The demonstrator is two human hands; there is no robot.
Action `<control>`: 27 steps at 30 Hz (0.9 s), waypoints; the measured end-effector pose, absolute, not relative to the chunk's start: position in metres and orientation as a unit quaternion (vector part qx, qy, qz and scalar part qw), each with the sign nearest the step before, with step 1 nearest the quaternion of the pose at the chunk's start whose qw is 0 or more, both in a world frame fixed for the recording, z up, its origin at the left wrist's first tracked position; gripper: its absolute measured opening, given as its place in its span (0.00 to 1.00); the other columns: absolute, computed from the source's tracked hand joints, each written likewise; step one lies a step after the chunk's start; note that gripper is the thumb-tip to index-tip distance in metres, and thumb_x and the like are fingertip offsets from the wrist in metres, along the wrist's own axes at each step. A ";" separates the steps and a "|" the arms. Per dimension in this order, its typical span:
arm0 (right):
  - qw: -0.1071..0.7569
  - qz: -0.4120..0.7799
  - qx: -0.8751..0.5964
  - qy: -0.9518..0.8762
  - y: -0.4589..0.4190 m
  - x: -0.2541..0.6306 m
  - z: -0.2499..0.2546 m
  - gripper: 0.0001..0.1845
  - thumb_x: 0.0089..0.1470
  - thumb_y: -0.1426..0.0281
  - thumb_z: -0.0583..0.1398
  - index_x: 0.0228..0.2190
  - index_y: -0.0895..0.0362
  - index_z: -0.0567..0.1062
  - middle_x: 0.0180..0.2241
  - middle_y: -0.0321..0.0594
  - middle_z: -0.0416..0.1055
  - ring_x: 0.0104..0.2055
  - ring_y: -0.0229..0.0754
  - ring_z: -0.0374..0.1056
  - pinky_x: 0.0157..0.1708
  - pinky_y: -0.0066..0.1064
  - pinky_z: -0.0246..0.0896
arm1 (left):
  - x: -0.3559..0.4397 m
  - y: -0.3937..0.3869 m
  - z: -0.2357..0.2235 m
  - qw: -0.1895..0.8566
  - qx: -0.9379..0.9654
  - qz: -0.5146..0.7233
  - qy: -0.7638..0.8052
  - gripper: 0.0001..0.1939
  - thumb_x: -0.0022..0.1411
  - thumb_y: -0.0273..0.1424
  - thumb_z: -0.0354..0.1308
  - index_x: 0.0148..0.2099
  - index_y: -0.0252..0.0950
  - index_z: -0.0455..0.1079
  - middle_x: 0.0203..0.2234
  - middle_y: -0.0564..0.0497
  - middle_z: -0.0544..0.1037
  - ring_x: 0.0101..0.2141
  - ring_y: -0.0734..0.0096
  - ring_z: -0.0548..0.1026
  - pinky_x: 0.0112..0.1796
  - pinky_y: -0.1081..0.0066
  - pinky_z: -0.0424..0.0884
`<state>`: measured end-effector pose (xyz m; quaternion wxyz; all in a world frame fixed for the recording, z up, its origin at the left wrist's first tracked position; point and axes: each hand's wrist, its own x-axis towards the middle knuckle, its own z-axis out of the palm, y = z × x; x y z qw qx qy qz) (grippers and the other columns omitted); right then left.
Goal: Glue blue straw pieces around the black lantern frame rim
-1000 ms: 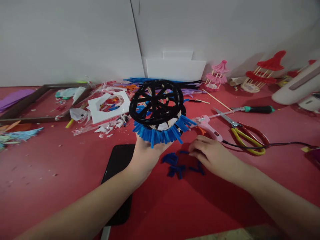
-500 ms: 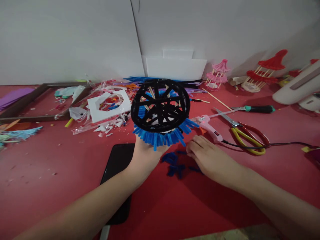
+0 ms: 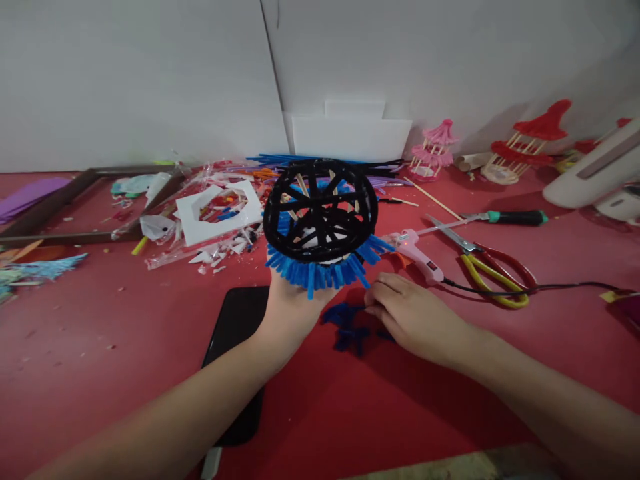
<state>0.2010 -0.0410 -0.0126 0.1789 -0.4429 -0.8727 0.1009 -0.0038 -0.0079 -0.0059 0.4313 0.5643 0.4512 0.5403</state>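
Red tabletop [image 3: 350,413], room between right hand [image 3: 410,313] and near edge [image 3: 450,461]

One head-worn camera looks forward and downward, from above and behind the left hand's [image 3: 291,312] grip, at near range.

The right hand [image 3: 413,315] is edging leftward by the blue pieces [image 3: 350,337]; the model [image 3: 318,207] is tipping toward the camera.

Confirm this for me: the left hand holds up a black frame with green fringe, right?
Not quite: the head view shows that the fringe is blue, not green. The left hand does hold up the black frame.
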 end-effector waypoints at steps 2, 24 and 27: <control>0.274 0.086 -0.441 -0.851 -0.042 0.200 -0.007 0.07 0.64 0.78 0.57 0.35 0.55 0.72 0.35 0.39 0.74 0.36 0.41 0.73 0.38 0.34 0.70 | -0.004 -0.008 -0.008 0.434 0.556 0.542 0.457 0.13 0.53 0.32 0.74 0.39 0.41 0.75 0.38 0.49 0.85 0.43 0.56 0.81 0.52 0.54 0.77; 0.486 -0.107 -0.369 -0.785 -0.052 0.202 0.019 0.09 0.58 0.76 0.67 0.41 0.55 0.76 0.32 0.38 0.73 0.32 0.41 0.70 0.33 0.37 0.70 | 0.000 -0.015 0.001 0.481 0.555 0.526 0.430 0.22 0.48 0.34 0.76 0.44 0.43 0.72 0.43 0.47 0.83 0.50 0.46 0.80 0.57 0.48 0.75; 0.471 -0.160 -0.338 -0.799 -0.050 0.210 0.016 0.15 0.57 0.75 0.69 0.46 0.53 0.78 0.34 0.36 0.71 0.34 0.39 0.70 0.35 0.36 0.70 | -0.004 -0.015 0.000 0.484 0.586 0.489 0.428 0.14 0.52 0.37 0.73 0.39 0.42 0.75 0.39 0.47 0.84 0.48 0.46 0.81 0.55 0.47 0.77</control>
